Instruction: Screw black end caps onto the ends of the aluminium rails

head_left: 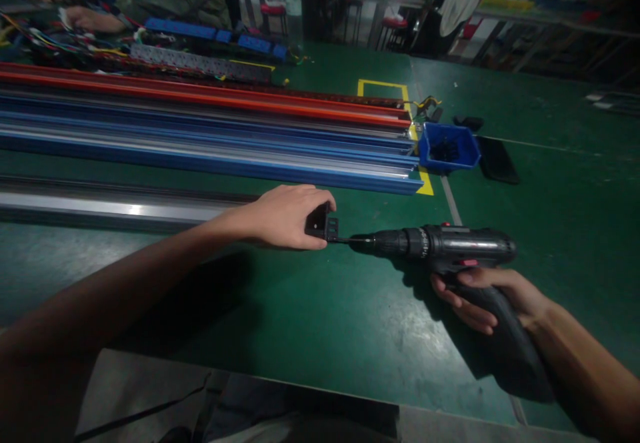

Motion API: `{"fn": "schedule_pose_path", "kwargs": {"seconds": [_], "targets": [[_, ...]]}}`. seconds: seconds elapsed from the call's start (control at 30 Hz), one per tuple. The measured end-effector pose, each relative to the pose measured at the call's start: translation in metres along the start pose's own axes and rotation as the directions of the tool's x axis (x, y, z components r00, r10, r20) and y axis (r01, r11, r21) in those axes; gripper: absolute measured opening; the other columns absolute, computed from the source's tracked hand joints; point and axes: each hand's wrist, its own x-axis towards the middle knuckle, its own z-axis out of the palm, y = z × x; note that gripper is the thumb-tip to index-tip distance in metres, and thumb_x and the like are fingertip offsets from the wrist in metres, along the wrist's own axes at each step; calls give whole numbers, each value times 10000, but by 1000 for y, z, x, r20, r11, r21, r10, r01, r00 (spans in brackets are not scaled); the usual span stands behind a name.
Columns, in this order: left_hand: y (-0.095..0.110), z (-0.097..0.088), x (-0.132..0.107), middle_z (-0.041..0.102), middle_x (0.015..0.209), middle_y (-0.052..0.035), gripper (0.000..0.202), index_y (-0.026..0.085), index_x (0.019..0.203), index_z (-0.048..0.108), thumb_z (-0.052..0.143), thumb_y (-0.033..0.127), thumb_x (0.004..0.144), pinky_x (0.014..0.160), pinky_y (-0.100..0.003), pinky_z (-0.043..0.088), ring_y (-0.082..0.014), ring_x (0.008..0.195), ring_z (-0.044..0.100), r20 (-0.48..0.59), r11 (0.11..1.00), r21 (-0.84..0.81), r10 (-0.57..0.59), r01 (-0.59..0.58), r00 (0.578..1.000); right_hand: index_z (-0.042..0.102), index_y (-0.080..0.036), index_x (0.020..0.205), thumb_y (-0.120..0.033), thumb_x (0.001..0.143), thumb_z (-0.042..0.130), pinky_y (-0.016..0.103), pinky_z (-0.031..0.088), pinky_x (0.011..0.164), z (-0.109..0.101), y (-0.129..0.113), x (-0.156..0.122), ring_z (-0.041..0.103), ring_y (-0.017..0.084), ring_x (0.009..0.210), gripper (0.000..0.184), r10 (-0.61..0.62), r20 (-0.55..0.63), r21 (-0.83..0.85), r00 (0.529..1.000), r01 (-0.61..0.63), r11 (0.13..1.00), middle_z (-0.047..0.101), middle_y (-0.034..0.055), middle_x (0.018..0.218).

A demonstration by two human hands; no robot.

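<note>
In my right hand [480, 296] is a black cordless drill [450, 243], lying level with its long bit pointing left. The tip of the bit reaches a small black end cap [319, 222] at the end of a silver-grey metal profile [125, 206]. My left hand [290, 216] wraps over that end from above, thumb and fingers closed around the cap. How far the bit goes into the cap, and whether a screw sits there, I cannot make out.
Behind lie several long blue profiles [250, 150] and a red one [250, 95]. A blue bin [450, 146] with small black parts stands by their right ends, a dark flat object [497, 160] beside it. Wiring lies farther back, near another person's hand [95, 20].
</note>
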Motion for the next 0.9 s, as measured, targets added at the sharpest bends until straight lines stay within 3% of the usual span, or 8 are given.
{"fn": "schedule_pose_path", "kwargs": {"seconds": [0.9], "targets": [[1, -1, 0, 677, 1154, -60, 579, 256, 1253, 580, 702, 575, 786, 806, -324, 437, -264, 1059, 643, -1, 1000, 3, 6, -6, 1000, 734, -66, 1067, -295, 956, 638, 198, 575, 477, -1, 1, 1, 560, 62, 431, 272, -21, 34, -31, 999, 22, 999, 670, 79, 819]]}}
